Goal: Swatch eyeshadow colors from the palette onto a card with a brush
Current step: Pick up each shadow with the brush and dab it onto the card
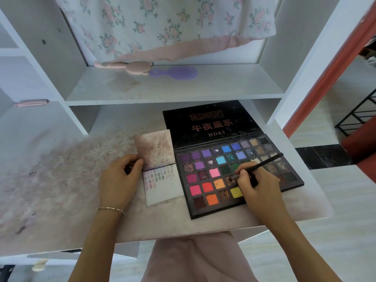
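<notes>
Black brush (262, 163) in right hand (256, 186) over palette (205, 180).

Soft, even daylight fills the scene, brightest on the pale floor (333, 200) at the right, and the hands cast only faint shadows on the surface (61, 180). The wide-angle lens bends the shelf (175, 92) uprights outward toward the frame edges. The floral cloth (162, 23) at the top looks washed out and slightly soft, while the eyeshadow palette (209, 180) colours read clearly at the centre.
</notes>
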### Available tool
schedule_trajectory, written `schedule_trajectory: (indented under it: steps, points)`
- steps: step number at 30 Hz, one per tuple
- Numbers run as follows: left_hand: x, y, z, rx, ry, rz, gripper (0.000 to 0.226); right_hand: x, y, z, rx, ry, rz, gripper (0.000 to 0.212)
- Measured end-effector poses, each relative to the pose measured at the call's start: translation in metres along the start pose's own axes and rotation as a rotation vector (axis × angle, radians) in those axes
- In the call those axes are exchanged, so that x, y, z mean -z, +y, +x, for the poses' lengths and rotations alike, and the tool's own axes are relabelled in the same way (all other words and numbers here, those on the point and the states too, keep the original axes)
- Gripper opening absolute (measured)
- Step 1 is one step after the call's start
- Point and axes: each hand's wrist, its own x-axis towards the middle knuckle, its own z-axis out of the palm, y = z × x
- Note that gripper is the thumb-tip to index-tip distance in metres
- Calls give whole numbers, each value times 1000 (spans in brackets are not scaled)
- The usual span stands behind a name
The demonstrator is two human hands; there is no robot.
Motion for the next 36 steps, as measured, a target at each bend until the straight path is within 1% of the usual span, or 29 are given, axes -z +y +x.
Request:
schedule_trajectory:
  steps: [5, 9, 13, 18, 20, 25, 29, 32, 36]
  points:
    - [0, 1, -1, 12, 11, -33, 11, -1, -5, -1, -29, 62, 67, 36]
    - [0, 1, -1, -2, 17, -30, 12, -11, -16, -2, -20, 49, 153, 35]
    - [0, 1, -1, -12, 3, -27, 13, -32, -36, 4, -54, -56, 248, 21]
    - [0, 0, -1, -15, 9, -38, 12, -58, -56, 9, -37, -268, 261, 14]
    - [0, 0, -1, -13, 11, -49, 12, -66, -60, 8, -15, -314, 263, 13]
    - [0, 0, -1, -30, 23, -61, 11, -76, -60, 8, -26, -382, 251, 12]
    - [0, -2, 0, -45, 26, -44, 11, -79, -57, 7, -13, -367, 207, 11]
    - [-1, -3, 0, -32, 19, -30, 12, -79, -55, 9, -15, -384, 193, 8]
    - [-2, -5, 0, -7, 5, -18, 13, -80, -55, 9, -22, -410, 189, 10]
